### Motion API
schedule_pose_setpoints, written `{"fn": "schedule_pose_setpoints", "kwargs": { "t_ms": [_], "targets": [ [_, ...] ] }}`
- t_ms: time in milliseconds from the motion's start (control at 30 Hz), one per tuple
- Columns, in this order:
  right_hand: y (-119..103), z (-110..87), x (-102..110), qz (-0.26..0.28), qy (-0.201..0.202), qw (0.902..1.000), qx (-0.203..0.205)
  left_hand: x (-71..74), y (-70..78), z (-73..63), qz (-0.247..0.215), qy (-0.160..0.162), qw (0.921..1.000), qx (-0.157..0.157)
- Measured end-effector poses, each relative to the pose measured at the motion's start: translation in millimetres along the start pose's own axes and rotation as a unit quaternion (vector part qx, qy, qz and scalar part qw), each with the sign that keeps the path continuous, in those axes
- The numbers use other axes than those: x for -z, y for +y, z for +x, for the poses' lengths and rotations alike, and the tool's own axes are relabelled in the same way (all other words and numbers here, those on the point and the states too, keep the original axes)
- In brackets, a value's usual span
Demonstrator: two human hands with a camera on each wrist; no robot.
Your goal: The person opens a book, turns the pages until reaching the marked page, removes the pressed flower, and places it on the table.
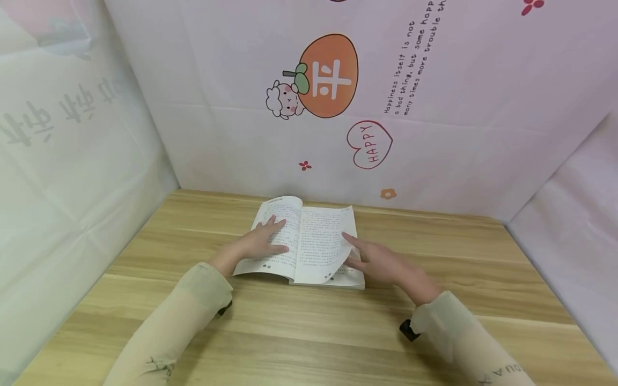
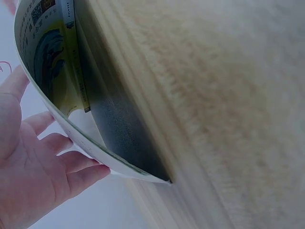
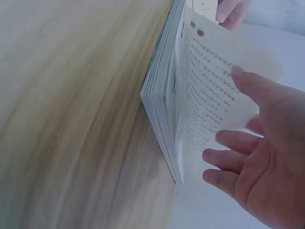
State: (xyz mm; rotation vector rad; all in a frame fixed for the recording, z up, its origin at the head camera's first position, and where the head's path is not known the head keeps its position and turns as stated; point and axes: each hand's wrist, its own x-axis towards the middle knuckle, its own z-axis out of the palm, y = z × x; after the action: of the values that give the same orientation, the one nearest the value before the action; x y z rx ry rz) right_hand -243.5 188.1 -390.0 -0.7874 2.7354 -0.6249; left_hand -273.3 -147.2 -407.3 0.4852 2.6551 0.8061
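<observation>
A thick paperback book [image 1: 321,236] lies spread on the wooden table, its printed pages facing up. My left hand [image 1: 263,240] rests with spread fingers on the left page [image 1: 285,212], which bows upward. In the left wrist view, fingers [image 2: 88,176] lie along the outside of that bent side, and a yellow-and-blue picture shows on the inner side of the cover [image 2: 50,62]. On the right, a loose leaf [image 3: 205,86] curls up at its lower corner. My right hand [image 1: 379,260] is at its edge, fingers loosely extended, the thumb [image 3: 252,83] against the leaf.
The wood-grain table [image 1: 309,332] runs up to a white printed backdrop [image 1: 217,134] right behind the book. White sheets also hang at the left [image 1: 72,187] and right [image 1: 574,214]. Dark bands [image 1: 409,329] show at both wrists.
</observation>
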Motion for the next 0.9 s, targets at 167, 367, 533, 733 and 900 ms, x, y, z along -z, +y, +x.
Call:
{"fn": "schedule_pose_setpoints", "kwargs": {
  "t_ms": [167,367,533,733,900],
  "targets": [
    [-5.6,3.4,-5.3,0.027,0.022,0.9993,0.008,0.8,1.5,-0.8,0.001,0.002,1.0000,0.000],
    [-11.9,10.8,-16.3,0.054,0.025,0.9973,0.043,0.1,1.5,-1.2,0.000,0.002,1.0000,0.001],
    [-19.4,17.1,-23.3,0.068,0.004,0.9943,0.082,-0.9,1.2,-0.3,-0.008,0.005,1.0000,-0.002],
    [-28.0,22.5,-27.2,0.079,-0.001,0.9909,0.109,0.6,3.9,-1.4,-0.030,0.031,0.9988,-0.024],
    [-33.0,28.9,-32.6,0.049,0.003,0.9882,0.145,1.2,6.9,-1.6,-0.047,0.065,0.9958,-0.044]
  ]
}}
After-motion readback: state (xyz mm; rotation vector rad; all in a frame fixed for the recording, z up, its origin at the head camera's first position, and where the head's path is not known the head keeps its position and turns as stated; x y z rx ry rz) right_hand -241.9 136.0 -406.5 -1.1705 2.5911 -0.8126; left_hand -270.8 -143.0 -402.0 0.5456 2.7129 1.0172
